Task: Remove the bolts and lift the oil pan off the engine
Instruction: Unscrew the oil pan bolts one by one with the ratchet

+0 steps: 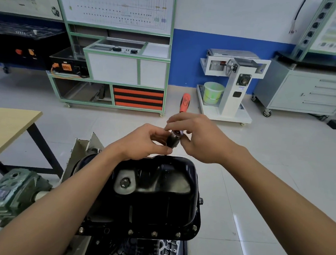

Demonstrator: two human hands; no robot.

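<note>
While the pale wooden tabletop [6, 128] sits off to my left, my left hand [142, 141] curls its fingers round a dark cylindrical metal socket [173, 140]. My right hand [198, 139] pinches its shiny top, and an orange-and-black tool handle [185, 103] rises behind those fingers. Just below, the glossy black steel oil pan [158, 189] sits on the engine [163, 253], small round bolts [154, 233] along its near flange.

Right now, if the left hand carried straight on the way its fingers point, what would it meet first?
The dark socket on the ratchet, which the left hand seems to pinch; just beyond is the right hand.
</note>
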